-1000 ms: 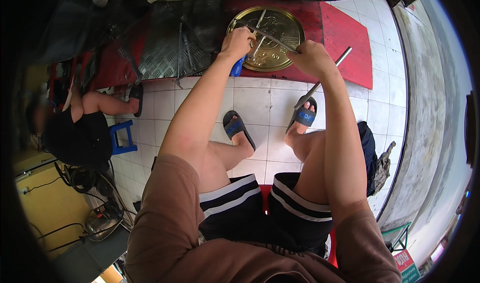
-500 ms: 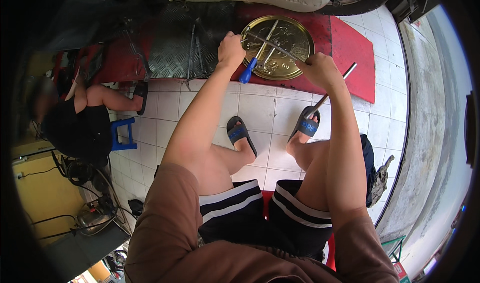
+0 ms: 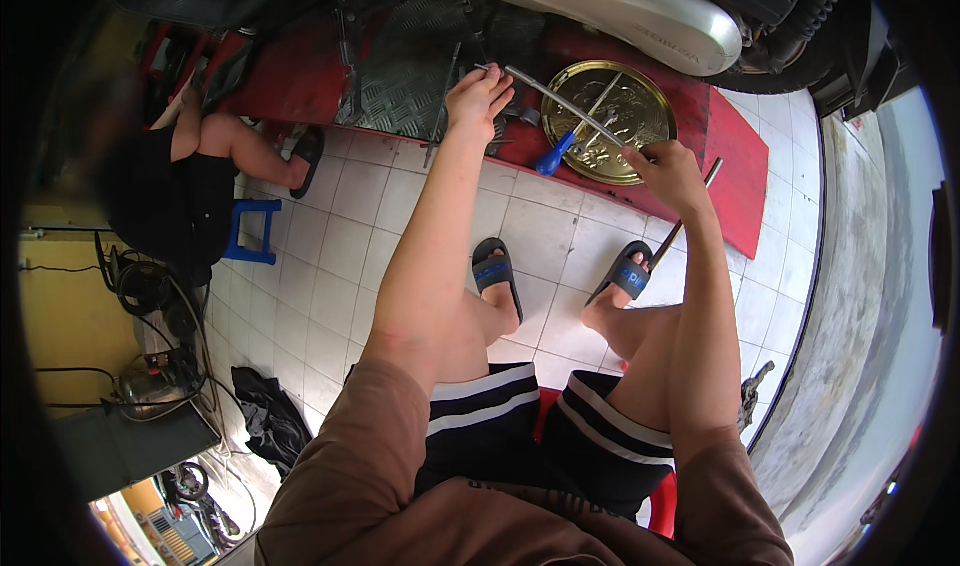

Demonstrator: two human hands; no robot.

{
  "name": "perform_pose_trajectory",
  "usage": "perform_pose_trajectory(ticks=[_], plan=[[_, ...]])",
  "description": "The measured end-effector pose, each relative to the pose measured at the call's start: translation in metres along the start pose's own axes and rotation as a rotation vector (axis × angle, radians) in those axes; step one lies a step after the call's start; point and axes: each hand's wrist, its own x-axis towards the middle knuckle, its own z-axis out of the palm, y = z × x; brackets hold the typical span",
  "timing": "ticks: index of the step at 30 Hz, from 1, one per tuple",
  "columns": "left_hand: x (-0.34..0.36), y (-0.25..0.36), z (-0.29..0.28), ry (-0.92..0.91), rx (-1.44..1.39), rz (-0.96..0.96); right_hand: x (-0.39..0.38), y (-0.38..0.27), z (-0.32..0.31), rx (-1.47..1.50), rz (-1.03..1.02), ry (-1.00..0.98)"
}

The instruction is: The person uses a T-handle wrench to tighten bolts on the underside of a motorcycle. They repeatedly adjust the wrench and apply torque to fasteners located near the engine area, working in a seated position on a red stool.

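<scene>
My right hand (image 3: 668, 174) is closed around the long shaft of a metal T-handle wrench (image 3: 570, 109). Its crossbar shows behind my right forearm. The shaft slants up and leftward over a round gold tray (image 3: 668, 116), and its far end sits beside the fingers of my left hand (image 3: 480, 101). Those fingers are curled together, with a small grey piece poking out that I cannot make out. A screwdriver with a blue handle (image 3: 554, 154) lies with its shaft across the tray, among small metal parts.
A silver motorcycle cover (image 3: 620, 11) hangs over the far side of the red platform (image 3: 735, 181). Dark textured plate and long thin tools lie further left. Another person (image 3: 165, 196) sits by a blue stool (image 3: 252, 231). White floor tiles (image 3: 540, 228) extend under my sandalled feet.
The view has swung, so the tray and platform sit further right and lower. My left hand has moved left, off the tray's edge; the right keeps hold of the T-handle wrench.
</scene>
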Motion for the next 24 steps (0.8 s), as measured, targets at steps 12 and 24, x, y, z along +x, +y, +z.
perform_pose_trajectory(ticks=[12,24], plan=[[-0.012,0.031,-0.005,-0.2,-0.015,0.013,0.002,-0.002,0.004,0.024,-0.064,0.016],[-0.01,0.042,-0.009,-0.373,-0.041,-0.043,0.003,0.011,0.007,0.11,-0.074,0.018]])
